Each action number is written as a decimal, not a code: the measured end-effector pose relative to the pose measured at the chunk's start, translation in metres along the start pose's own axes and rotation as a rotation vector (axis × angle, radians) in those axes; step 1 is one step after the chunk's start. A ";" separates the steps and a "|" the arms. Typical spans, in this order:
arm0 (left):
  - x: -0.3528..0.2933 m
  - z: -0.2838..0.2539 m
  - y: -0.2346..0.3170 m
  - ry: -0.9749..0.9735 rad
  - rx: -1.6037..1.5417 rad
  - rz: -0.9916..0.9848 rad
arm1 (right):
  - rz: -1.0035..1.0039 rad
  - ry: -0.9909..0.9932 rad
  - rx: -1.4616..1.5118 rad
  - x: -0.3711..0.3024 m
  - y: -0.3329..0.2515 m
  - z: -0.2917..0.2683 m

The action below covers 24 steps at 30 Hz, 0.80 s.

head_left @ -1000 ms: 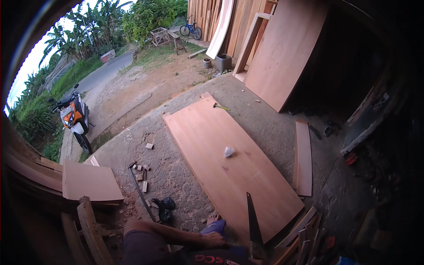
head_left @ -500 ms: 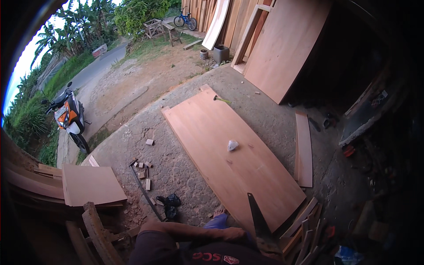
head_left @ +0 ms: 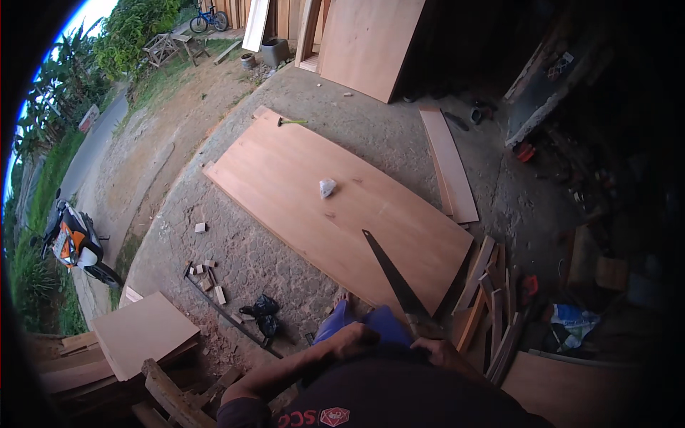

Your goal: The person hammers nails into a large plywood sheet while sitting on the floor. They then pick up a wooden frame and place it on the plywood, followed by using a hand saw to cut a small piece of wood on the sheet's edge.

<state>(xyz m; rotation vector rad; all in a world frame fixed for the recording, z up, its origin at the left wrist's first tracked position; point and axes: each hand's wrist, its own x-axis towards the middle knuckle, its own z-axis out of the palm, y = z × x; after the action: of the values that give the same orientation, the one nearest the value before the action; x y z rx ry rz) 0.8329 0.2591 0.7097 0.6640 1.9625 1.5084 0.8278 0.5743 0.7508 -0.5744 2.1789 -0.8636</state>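
A hand saw [head_left: 394, 278] slants up over the near end of a large wooden panel [head_left: 314, 221], its narrow tip pointing away from me. My right hand [head_left: 437, 351] is closed around its handle, low in front of my body. Close to my waist, my left hand [head_left: 355, 338] has its fingers curled in; whatever they hold, if anything, is hidden. The panel lies flat on the ground with a small whitish bag [head_left: 327, 188] on its middle. A hammer [head_left: 291, 122] with a yellow-green handle rests at its far end.
Wood strips [head_left: 492, 292] pile up at the panel's near right, and a long board [head_left: 449, 167] lies beyond. Left are small wood blocks [head_left: 207, 282], a long dark bar clamp [head_left: 232, 314], a black plastic bag [head_left: 264, 314] and stacked sheets [head_left: 146, 332]. A motorbike [head_left: 75, 242] stands outside.
My view has swung to the right and down, so the scene sits further left and higher. The right hand on the saw handle now shows; the saw still slants over the panel.
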 end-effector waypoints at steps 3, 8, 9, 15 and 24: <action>0.013 0.007 0.025 0.022 -0.247 0.013 | 0.052 -0.032 0.020 -0.023 0.002 -0.013; 0.015 0.042 0.006 0.048 -0.319 -0.172 | 0.083 0.002 0.267 -0.045 0.019 -0.021; 0.018 0.047 0.002 0.036 -0.339 -0.192 | 0.137 0.002 0.269 -0.051 0.030 -0.020; 0.020 0.041 0.011 -0.049 -0.371 -0.178 | 0.345 0.379 0.683 -0.067 0.061 -0.010; 0.024 0.011 0.026 -0.059 -0.009 0.030 | 0.412 0.933 0.898 -0.036 0.078 -0.012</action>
<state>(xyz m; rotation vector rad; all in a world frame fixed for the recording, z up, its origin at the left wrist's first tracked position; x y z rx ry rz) 0.8252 0.2894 0.7295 0.7293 1.9089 1.4978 0.8320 0.6539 0.7172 0.8432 2.1477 -1.9227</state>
